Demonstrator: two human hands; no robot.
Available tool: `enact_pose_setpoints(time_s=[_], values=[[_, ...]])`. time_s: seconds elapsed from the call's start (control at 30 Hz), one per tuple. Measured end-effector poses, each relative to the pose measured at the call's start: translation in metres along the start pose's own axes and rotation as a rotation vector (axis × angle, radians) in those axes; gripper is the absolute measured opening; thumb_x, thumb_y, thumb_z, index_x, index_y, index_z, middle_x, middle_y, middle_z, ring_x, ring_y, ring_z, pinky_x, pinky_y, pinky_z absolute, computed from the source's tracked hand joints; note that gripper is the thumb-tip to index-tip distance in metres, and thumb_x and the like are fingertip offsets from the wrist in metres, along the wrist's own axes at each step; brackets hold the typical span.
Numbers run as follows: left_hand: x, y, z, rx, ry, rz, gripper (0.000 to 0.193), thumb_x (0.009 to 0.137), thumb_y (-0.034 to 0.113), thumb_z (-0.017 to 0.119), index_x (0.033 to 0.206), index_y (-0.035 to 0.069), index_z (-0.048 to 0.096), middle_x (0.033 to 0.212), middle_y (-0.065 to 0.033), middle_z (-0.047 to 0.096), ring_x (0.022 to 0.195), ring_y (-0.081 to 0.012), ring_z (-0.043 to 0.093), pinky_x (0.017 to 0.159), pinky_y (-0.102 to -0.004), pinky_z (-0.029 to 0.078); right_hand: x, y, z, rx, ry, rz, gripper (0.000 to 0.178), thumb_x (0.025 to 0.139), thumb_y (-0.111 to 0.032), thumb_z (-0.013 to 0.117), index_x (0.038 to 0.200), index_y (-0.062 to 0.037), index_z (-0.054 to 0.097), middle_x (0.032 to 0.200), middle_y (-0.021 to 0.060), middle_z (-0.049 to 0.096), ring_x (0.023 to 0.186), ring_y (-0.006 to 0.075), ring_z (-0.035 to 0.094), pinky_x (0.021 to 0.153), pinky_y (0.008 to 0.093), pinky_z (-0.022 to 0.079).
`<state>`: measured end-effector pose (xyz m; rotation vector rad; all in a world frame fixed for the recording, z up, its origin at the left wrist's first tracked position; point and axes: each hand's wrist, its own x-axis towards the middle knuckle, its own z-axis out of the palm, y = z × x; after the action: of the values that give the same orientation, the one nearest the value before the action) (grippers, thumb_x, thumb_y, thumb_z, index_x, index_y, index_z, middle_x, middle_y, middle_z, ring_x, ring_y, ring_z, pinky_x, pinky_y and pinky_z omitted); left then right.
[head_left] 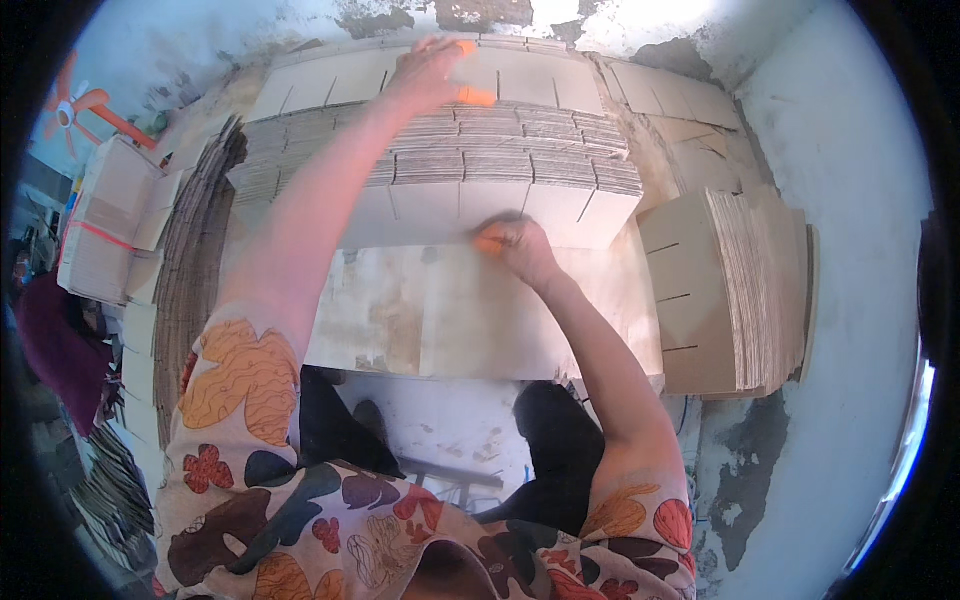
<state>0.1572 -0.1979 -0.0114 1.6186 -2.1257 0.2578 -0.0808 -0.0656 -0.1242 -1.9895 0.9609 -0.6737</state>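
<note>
Table (480, 320) before me | slotted cardboard rows (510, 168) across its far half: I judge light, stiff, crease-prone; hold by edges, off slots | red-strapped bundle (100, 220), left: carton or sheets, cannot tell | my left hand (430, 72) at far row, digits apart, grip unclear | my right hand (522, 250) by near face, curled, cannot tell if pinching | orange finger covers (477, 96) on both

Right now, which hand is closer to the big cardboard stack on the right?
Right. The right hand is left of that cardboard stack; the left hand is farther away, over the back cardboard.
</note>
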Motion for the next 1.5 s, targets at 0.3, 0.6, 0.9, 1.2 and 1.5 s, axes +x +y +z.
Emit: enact_pose_setpoints(time_s=[0.3, 0.6, 0.9, 1.2, 1.5], values=[[0.041, -0.051, 0.037, -0.178, -0.416, -0.132, 0.071, 0.082, 0.055, 0.058, 0.141, 0.017, 0.04, 0.148, -0.0085, 0.034, 0.137, -0.0301, 0.028, 0.111, -0.0408, 0.026, 0.001, -0.005, 0.001, 0.162, 0.021, -0.039, 0.021, 0.08, -0.019, 0.073, 0.094, -0.0041, 0.071, 0.085, 0.01, 0.07, 0.077, 0.0188, 0.066, 0.07, 0.0281, 0.052], [0.025, -0.013, -0.011, 0.05, -0.521, 0.068, 0.09, 0.071, 0.056, 0.071, 0.14, 0.007, 0.039, 0.142, -0.0135, 0.041, 0.131, -0.0282, 0.039, 0.108, -0.0357, 0.033, 0.005, 0.01, 0.008, 0.251, 0.033, 0.025, 0.013, 0.082, -0.017, 0.071, 0.09, -0.0056, 0.072, 0.071, 0.0053, 0.067, 0.059, 0.0104, 0.06, 0.057, 0.0248, 0.05], [0.02, -0.019, -0.004, 0.008, -0.535, 0.237, 0.032, 0.095, 0.022, 0.044, 0.116, 0.0, 0.051, 0.101, -0.0185, 0.063, 0.097, -0.0358, 0.058, 0.083, -0.0439, 0.047, 0.004, 0.004, 0.009, 0.446, -0.014, 0.193, 0.015, 0.083, -0.019, 0.071, 0.088, -0.0051, 0.072, 0.066, 0.0021, 0.064, 0.056, 0.0081, 0.057, 0.053, 0.0241, 0.049], [0.016, 0.002, -0.008, 0.337, -0.287, 0.551, 0.014, 0.083, 0.006, 0.05, 0.09, -0.004, 0.045, 0.071, -0.0224, 0.06, 0.066, -0.0333, 0.064, 0.055, -0.0412, 0.052, 0.004, 0.004, 0.006, 0.391, -0.011, 0.145, 0.014, 0.084, -0.018, 0.07, 0.09, -0.0063, 0.073, 0.069, 0.0024, 0.066, 0.055, 0.0083, 0.058, 0.053, 0.0241, 0.049], [0.02, 0.037, -0.091, 0.371, 0.239, 0.583, 0.006, 0.074, 0.001, 0.052, 0.079, 0.002, 0.049, 0.063, -0.0139, 0.055, 0.061, -0.029, 0.06, 0.052, -0.0403, 0.048, 0.002, 0.005, 0.003, 0.438, -0.033, 0.219, 0.013, 0.083, -0.019, 0.07, 0.088, -0.0071, 0.073, 0.07, 0.0016, 0.066, 0.058, 0.0083, 0.058, 0.054, 0.0241, 0.05]])
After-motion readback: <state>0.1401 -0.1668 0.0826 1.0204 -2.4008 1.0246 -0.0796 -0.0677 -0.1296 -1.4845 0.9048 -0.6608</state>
